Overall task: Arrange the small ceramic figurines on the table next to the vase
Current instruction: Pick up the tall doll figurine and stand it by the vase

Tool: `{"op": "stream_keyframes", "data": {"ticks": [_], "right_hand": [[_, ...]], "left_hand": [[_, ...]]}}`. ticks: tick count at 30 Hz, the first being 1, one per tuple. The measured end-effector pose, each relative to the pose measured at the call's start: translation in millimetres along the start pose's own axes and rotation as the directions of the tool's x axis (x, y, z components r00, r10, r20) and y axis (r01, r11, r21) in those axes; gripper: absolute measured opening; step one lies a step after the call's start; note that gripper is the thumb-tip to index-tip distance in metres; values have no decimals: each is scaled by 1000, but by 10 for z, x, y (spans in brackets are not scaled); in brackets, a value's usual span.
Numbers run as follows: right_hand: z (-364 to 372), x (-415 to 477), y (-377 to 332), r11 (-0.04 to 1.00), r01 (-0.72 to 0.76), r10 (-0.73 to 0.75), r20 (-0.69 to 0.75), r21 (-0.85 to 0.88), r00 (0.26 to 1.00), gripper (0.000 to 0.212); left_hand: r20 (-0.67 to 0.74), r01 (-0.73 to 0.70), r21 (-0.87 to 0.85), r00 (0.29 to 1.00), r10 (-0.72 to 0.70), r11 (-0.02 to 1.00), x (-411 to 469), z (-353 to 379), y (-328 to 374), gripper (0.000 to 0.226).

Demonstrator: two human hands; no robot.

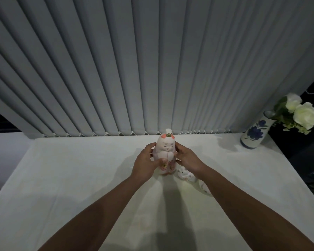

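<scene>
White table (80, 178) w/ grey vertical blinds (134, 60) hanging behind it. I'm holding the tall doll (166, 151) upright btwn both hands, about mid-table, its base at or just above the cloth, can't tell which. My left hand (145, 163) is wrapping its left side, thumb pressing across the front; my right hand (186, 157) is cupping the other side, fingers touching the body. Just under my right wrist a small cat (186, 175) is lying on the table, & another small figurine (205, 188) is peeking out beside my right forearm, mostly hidden. The vase (255, 134) w/ white flowers (301, 113) is standing well off to the right of my right hand, at the far corner.
</scene>
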State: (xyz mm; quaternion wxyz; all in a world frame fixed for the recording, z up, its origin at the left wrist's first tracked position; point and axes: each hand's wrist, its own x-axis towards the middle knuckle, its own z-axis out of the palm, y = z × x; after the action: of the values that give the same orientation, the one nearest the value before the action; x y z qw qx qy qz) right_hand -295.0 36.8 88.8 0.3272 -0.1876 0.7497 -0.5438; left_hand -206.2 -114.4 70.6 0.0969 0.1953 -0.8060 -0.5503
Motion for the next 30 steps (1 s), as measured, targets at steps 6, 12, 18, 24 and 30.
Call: {"op": "stream_keyframes", "data": {"ticks": [6,12,18,24,30], "right_hand": [[-89,26,-5,999,4,-2,25,-47,1000,40],[-264,82,56,996,-28,36,107,-80,994,44],[-324,133,184,990,-13,39,184,-143,982,60],[-248,215,247,987,12,13,155,-158,988,60],[-149,235,253,997,51,-44,110,-63,993,59]], "left_hand": [[18,15,1,1000,-15,1000,60,42,-56,61],[97,45,-20,994,-42,999,91,10,-163,65],[225,107,81,967,-123,991,25,-9,-417,78],[272,118,10,955,-116,993,127,13,-482,79],[331,107,-92,941,-71,990,289,-30,-517,82]]}}
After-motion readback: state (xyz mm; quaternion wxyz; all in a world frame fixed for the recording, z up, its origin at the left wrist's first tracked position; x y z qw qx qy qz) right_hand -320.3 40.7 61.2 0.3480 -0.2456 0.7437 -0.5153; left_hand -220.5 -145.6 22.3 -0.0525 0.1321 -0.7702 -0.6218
